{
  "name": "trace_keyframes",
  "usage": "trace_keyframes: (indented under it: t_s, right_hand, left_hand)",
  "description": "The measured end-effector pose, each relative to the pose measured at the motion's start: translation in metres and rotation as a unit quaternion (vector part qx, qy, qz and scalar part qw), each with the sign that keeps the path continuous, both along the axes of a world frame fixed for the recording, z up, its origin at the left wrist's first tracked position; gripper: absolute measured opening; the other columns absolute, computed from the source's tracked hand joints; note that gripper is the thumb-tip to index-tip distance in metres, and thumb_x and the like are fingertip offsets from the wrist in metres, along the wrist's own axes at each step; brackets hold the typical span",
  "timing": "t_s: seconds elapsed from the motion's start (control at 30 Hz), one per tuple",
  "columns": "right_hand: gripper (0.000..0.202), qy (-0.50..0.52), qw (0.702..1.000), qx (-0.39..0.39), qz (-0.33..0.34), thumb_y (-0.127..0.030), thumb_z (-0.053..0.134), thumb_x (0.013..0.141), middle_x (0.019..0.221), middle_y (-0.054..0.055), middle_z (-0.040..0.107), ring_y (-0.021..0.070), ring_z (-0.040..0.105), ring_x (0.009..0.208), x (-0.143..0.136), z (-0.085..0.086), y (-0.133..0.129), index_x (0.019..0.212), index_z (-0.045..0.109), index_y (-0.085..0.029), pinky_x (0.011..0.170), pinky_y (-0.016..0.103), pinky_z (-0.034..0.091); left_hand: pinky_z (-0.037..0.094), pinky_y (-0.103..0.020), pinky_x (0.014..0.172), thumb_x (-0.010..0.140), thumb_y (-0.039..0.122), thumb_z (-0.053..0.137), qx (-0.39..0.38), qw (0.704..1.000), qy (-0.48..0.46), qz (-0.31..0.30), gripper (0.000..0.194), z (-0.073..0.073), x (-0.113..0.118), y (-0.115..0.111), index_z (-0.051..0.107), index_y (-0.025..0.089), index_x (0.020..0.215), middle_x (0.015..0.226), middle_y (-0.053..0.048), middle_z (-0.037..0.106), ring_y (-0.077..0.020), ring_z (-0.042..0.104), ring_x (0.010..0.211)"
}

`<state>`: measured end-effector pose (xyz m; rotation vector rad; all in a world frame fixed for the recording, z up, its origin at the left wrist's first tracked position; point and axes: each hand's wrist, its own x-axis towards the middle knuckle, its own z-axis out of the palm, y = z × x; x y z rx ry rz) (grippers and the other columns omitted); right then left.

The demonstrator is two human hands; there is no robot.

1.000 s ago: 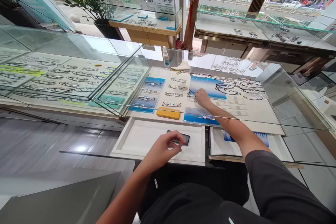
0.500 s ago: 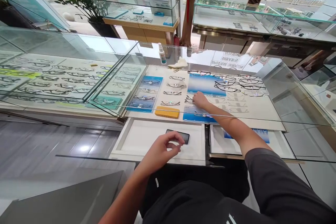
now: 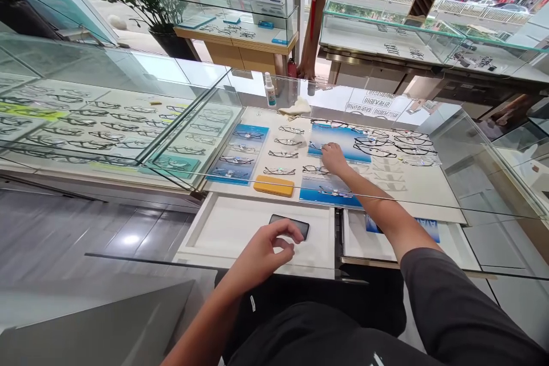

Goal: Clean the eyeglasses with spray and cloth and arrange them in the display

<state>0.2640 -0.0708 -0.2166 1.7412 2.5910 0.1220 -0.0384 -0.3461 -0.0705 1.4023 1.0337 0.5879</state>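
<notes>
My right hand (image 3: 333, 158) reaches into the glass case, its fingers closed on a pair of glasses (image 3: 316, 147) over the upper blue card (image 3: 343, 136). Just below that hand, another pair of glasses (image 3: 316, 170) lies above the lower blue card (image 3: 311, 192). My left hand (image 3: 268, 246) hangs over the pulled-out white drawer (image 3: 231, 229), thumb and forefinger curved apart with nothing between them. Beside its fingers a black phone (image 3: 295, 226) lies in the drawer. A column of glasses (image 3: 283, 154) stands left of my right hand, with a yellow case (image 3: 273, 185) below it.
A spray bottle (image 3: 270, 90) and a cream cloth (image 3: 297, 107) are at the back of the case. Glass panels and edges surround the display. More glasses (image 3: 375, 146) lie at the right. A second drawer (image 3: 355, 234) is open at the right.
My right hand has moved up from the row above the lower blue card to the upper blue card, where glasses now show at its fingers. My left hand has barely moved.
</notes>
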Motion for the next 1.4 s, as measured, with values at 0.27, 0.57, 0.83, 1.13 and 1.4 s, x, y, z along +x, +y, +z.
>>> trace_keyframes:
  t_s: [0.27, 0.57, 0.83, 1.13, 1.4]
  right_hand:
    - [0.051, -0.013, 1.0, -0.016, -0.019, -0.016, 0.039, 0.106, 0.16, 0.029, 0.061, 0.0427, 0.046, 0.152, 0.0, -0.015, 0.015, 0.144, 0.07, -0.001, 0.125, 0.055, 0.03]
    - [0.055, -0.008, 0.999, -0.032, -0.035, -0.025, 0.042, 0.107, 0.161, 0.031, 0.06, 0.0429, 0.048, 0.152, -0.003, -0.02, 0.025, 0.153, 0.065, -0.003, 0.125, 0.057, 0.033]
    - [0.055, -0.003, 0.998, -0.039, -0.044, -0.029, 0.044, 0.109, 0.159, 0.03, 0.063, 0.0414, 0.05, 0.154, -0.005, -0.012, 0.021, 0.154, 0.065, -0.006, 0.126, 0.056, 0.033]
    - [0.048, -0.006, 0.998, -0.05, 0.042, -0.016, 0.042, 0.106, 0.156, 0.033, 0.061, 0.0417, 0.051, 0.144, -0.021, 0.033, -0.022, 0.143, 0.069, -0.002, 0.123, 0.057, 0.033]
    - [0.035, -0.051, 0.952, -0.233, 0.193, -0.033, 0.048, 0.109, 0.117, 0.016, 0.081, 0.0266, 0.07, 0.103, -0.08, 0.084, -0.137, 0.109, 0.079, -0.017, 0.085, 0.035, 0.046]
  left_hand:
    - [0.059, -0.032, 0.085, 0.076, 0.015, 0.063, -0.001, 1.0, -0.002, 0.009, 0.022, -0.001, 0.001, 0.001, 0.074, 0.022, 0.094, 0.105, -0.007, 0.075, -0.0227, 0.07, 0.104]
    - [0.059, -0.032, 0.084, 0.079, 0.016, 0.064, 0.008, 1.0, 0.01, 0.012, 0.018, -0.007, 0.0, 0.006, 0.073, 0.021, 0.094, 0.104, -0.007, 0.074, -0.0225, 0.07, 0.102]
    - [0.058, -0.031, 0.08, 0.078, 0.019, 0.066, 0.016, 1.0, 0.017, 0.021, 0.015, -0.004, 0.001, 0.007, 0.072, 0.02, 0.092, 0.102, -0.007, 0.075, -0.0214, 0.071, 0.097]
    - [0.054, -0.029, 0.079, 0.077, 0.018, 0.066, 0.03, 0.999, 0.018, 0.034, 0.016, -0.004, 0.003, 0.01, 0.071, 0.02, 0.092, 0.099, -0.005, 0.075, -0.0195, 0.07, 0.095]
    - [0.054, -0.028, 0.079, 0.077, 0.015, 0.066, 0.045, 0.997, -0.016, 0.061, 0.019, -0.011, 0.0, 0.007, 0.074, 0.02, 0.094, 0.097, -0.004, 0.074, -0.0195, 0.07, 0.096]
